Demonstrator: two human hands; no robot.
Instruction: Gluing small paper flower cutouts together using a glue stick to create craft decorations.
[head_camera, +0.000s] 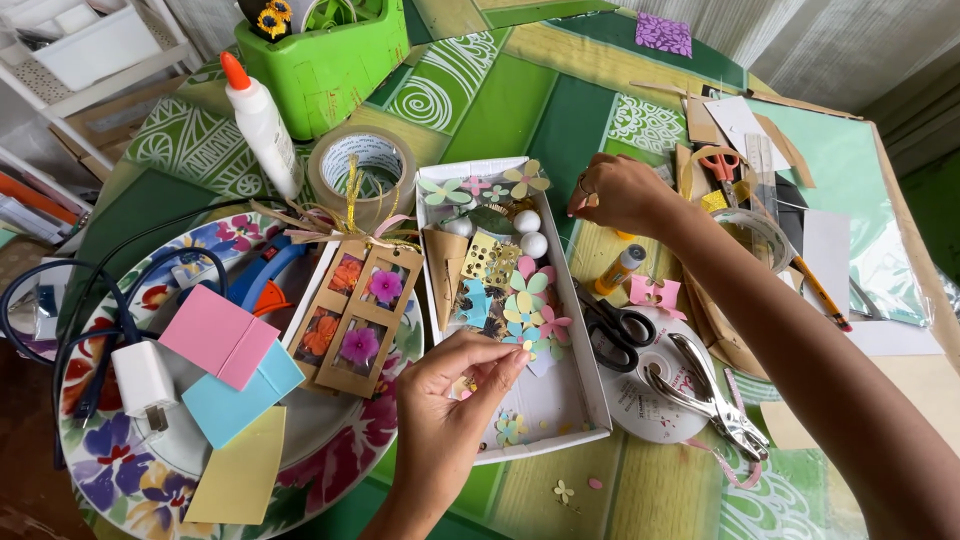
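Note:
My left hand (450, 400) pinches a tiny paper cut-out (466, 383) at the near left edge of a white shallow box (590, 395). The box holds paper flowers (530, 300), white foam balls (530, 232) and a brown paper cone (444, 262). My right hand (615, 192) hovers past the box's far right corner with its fingers curled; I cannot tell whether it holds something small. A brown card frame with flower pictures (355, 318) lies left of the box.
Black scissors (615, 325), a metal hole punch (710, 395), a white disc (645, 400) and a glue stick (620, 270) lie right of the box. A floral plate (110, 480) holds coloured cards (225, 375) and a charger (145, 385). Tape roll (362, 170), glue bottle (258, 120), green caddy (325, 65) behind.

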